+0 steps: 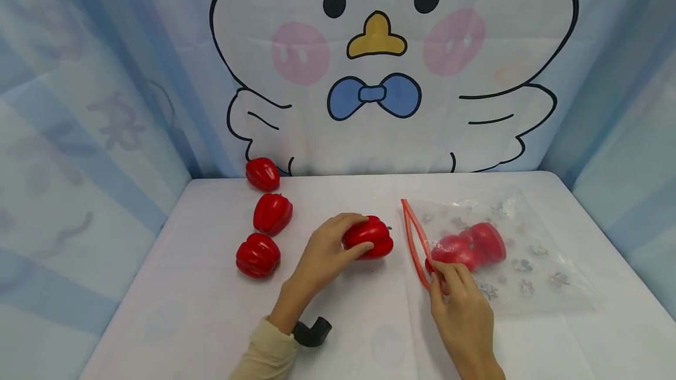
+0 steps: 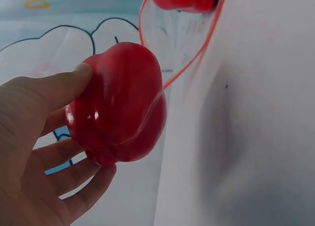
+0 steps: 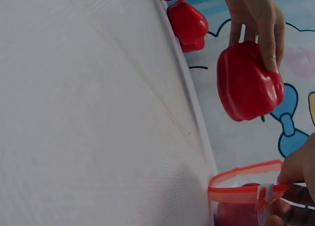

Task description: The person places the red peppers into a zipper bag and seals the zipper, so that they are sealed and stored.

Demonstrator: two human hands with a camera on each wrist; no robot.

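Observation:
In the head view my left hand (image 1: 323, 254) holds a shiny red bell pepper (image 1: 376, 238), thumb on the near side and fingers over the far side. The left wrist view shows this pepper (image 2: 123, 103) lifted off the table, facing the bag's mouth. My right hand (image 1: 462, 309) pinches the red-orange edge (image 1: 417, 233) of a clear zip bag (image 1: 549, 251), whose mouth gapes toward the left. Inside the bag lie red peppers (image 1: 488, 242), seen through the printed plastic.
Three more red peppers stand in a line at the left: a far one (image 1: 262, 174), a middle one (image 1: 272, 214) and a near one (image 1: 258, 255). A black curved piece (image 1: 313, 332) shows beside my left wrist. A cartoon-printed curtain (image 1: 375, 133) hangs behind the white table (image 1: 174, 321).

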